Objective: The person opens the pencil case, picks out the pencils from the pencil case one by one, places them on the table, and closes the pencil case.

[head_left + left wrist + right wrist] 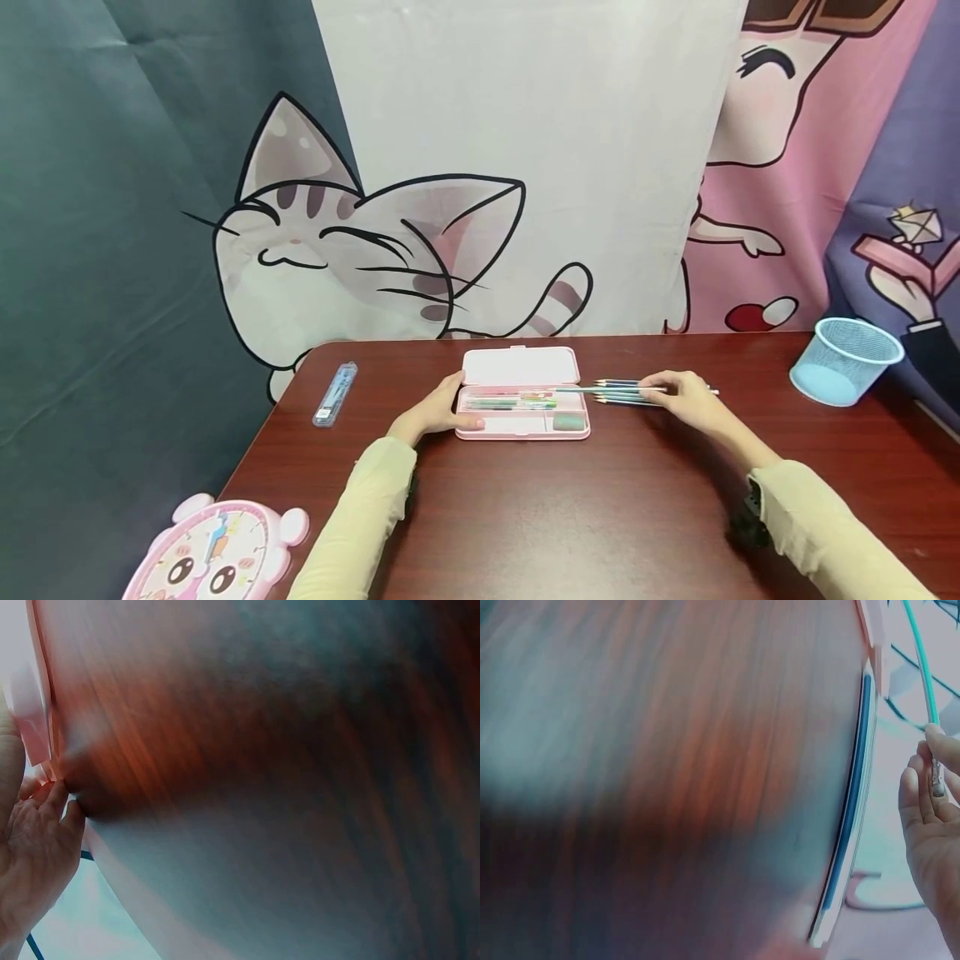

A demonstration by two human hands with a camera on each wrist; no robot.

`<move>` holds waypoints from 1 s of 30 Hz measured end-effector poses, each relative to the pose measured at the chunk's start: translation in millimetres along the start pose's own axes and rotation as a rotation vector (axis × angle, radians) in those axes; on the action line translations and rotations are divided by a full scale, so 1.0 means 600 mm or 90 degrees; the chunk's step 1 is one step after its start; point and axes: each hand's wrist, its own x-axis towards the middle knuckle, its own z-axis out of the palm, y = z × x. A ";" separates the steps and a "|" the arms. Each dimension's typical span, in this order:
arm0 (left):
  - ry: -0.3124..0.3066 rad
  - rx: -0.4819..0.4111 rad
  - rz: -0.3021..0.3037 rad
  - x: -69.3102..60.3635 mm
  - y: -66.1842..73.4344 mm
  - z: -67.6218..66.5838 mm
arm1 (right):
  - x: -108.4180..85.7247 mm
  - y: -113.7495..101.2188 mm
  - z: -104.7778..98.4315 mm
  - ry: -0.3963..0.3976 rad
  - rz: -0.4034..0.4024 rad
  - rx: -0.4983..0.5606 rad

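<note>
A pink pencil case (525,434) lies with its lid up on the table, several thin pens or pencils (517,404) in its long compartment and a grey-green block (568,422) at its front right. My left hand (433,414) holds the case's left end, thumb at the front corner; the left wrist view shows its fingers (56,799) by the case's edge. Between thumb and fingers, my right hand (686,402) pinches a teal pencil (922,660), raised above the table, its far end over the case's right side. Beneath that hand lie several pencils (618,400) side by side.
A slim blue clear-looking box (335,396) lies at the table's left. Toward the back right stands a light-blue mesh basket (847,362). A pink animal-faced clock (217,554) is at the lower left. Behind the table (585,517) hangs a cartoon cloth (600,167).
</note>
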 end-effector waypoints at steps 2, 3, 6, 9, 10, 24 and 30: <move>0.000 -0.002 0.000 0.000 -0.001 0.000 | -0.009 0.009 -0.012 0.010 0.001 -0.007; 0.000 -0.003 -0.002 0.000 -0.001 0.000 | -0.013 0.013 -0.017 0.015 0.000 -0.012; 0.003 -0.006 -0.003 0.000 -0.002 0.001 | -0.028 0.027 -0.035 0.027 -0.001 -0.017; 0.004 -0.010 -0.009 0.000 -0.002 0.002 | -0.044 0.042 -0.054 0.037 0.002 -0.032; 0.005 -0.010 -0.007 0.000 -0.002 0.002 | -0.050 0.047 -0.061 0.039 0.006 -0.038; 0.005 -0.008 -0.009 0.002 -0.003 0.001 | -0.083 0.080 -0.075 0.041 0.010 -0.098; 0.007 -0.018 -0.002 0.002 -0.002 0.001 | -0.077 0.077 -0.067 0.063 -0.049 -0.146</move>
